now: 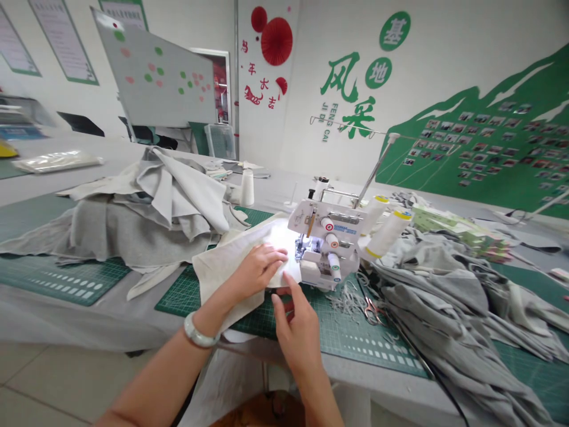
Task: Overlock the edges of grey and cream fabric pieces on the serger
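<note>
A serger (pixel 324 237) with a lit needle area stands on a green cutting mat (pixel 351 341). A piece of white fabric (pixel 222 270) lies flat in front of it, its right end at the presser foot. My left hand (pixel 260 267) rests palm down on this fabric, fingers stretched toward the needle. At the near edge of the fabric is my right hand (pixel 299 323). Its index finger lies on top and the other fingers curl beneath, gripping the edge. The needle tip is too small to make out.
Left of the machine is a heap of grey and white fabric (pixel 146 201). More grey fabric (pixel 444 284) is piled at the right. Scissors (pixel 372 311) lie beside thread scraps (pixel 347 298). Thread cones (pixel 389 232) stand behind the machine, another white cone (pixel 247 188) further left.
</note>
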A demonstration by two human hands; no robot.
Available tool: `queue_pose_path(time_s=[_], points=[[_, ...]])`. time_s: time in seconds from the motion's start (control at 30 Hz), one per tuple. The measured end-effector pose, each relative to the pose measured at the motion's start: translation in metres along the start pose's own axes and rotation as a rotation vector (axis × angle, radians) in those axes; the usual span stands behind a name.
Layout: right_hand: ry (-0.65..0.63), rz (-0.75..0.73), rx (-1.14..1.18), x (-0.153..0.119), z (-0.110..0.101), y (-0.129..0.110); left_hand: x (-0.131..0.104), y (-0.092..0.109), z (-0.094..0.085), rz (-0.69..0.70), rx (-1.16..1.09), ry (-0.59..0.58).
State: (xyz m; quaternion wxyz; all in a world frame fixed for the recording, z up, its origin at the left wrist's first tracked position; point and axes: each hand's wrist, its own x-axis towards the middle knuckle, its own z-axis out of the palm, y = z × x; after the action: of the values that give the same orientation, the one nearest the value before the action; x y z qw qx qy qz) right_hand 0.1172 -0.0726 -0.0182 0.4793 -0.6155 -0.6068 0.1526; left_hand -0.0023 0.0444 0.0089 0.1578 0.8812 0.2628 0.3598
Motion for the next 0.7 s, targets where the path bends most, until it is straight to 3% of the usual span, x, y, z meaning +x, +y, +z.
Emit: queue_pose_path(time_s=[0.13,0.23,0.5,0.7], points=[[0.118,-0.002,0.044,0.003,-0.005,0.007,0.002,-0.004,0.000,0.004,-0.023,0.004],[0.135,0.001,0.019,0.005,-0.006,0.008,0.007,-0.007,-0.001,0.018,-0.055,0.009],[-0.001,0.068,-0.213,0.003,0.002,0.004,0.017,-0.023,-0.005,0.023,-0.139,-0.028],[-0.029,0.113,-0.427,0.003,0.003,0.001,0.020,-0.022,-0.009,0.002,-0.111,-0.067]])
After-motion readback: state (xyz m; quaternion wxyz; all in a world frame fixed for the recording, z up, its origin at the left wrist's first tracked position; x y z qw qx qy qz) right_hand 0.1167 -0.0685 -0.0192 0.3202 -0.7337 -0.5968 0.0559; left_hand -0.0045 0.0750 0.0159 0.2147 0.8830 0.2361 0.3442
